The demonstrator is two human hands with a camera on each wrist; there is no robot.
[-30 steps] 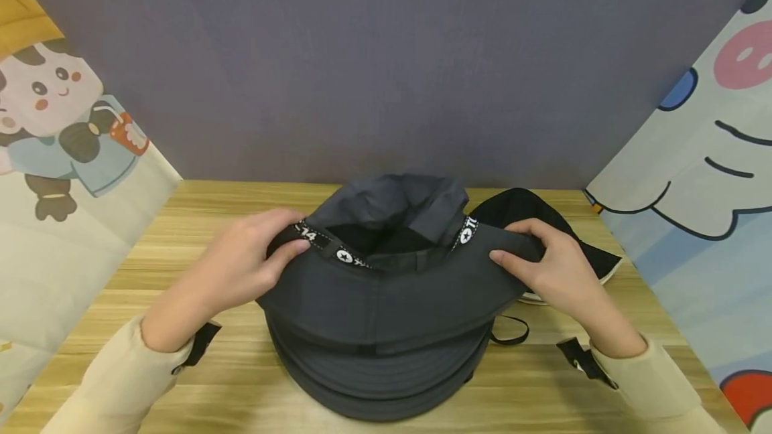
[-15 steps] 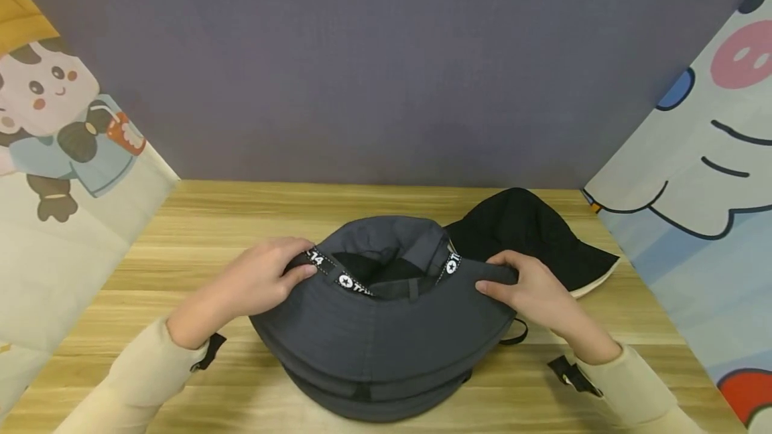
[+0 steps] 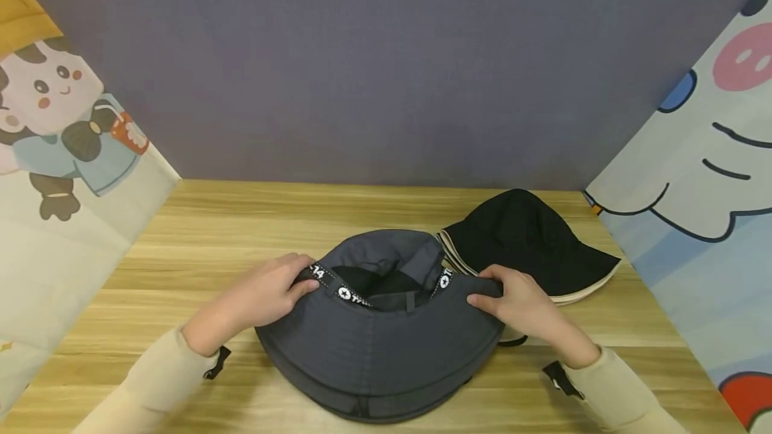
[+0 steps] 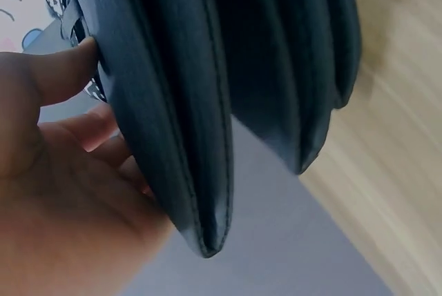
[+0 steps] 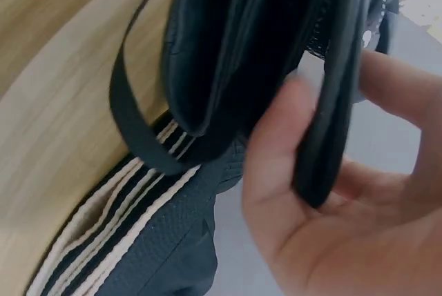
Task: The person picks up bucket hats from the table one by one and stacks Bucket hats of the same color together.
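Observation:
A dark grey bucket hat [image 3: 374, 347], its opening facing up, is held between both hands near the front of the table. A black band with white lettering [image 3: 345, 294] runs inside the opening. My left hand [image 3: 265, 292] pinches the brim's left side, thumb over the band's edge. My right hand [image 3: 521, 303] pinches the right side between thumb and fingers. Several more dark brim layers [image 4: 297, 68] show below the held brim in the left wrist view. A thin black strap [image 5: 128, 106] loops out beside the layers in the right wrist view.
Behind my right hand lie stacked black bucket hats [image 3: 525, 240] with cream edging, overlapped by the grey hat's side in the head view. A grey panel [image 3: 386, 72] rises behind the wooden table [image 3: 241, 213]. Printed cartoon sheets [image 3: 66, 253] flank both sides.
Both hands have drawn the grey hat down and toward the body, the right hand also moving left. More of the black hats now shows. Both grips on the brim stay.

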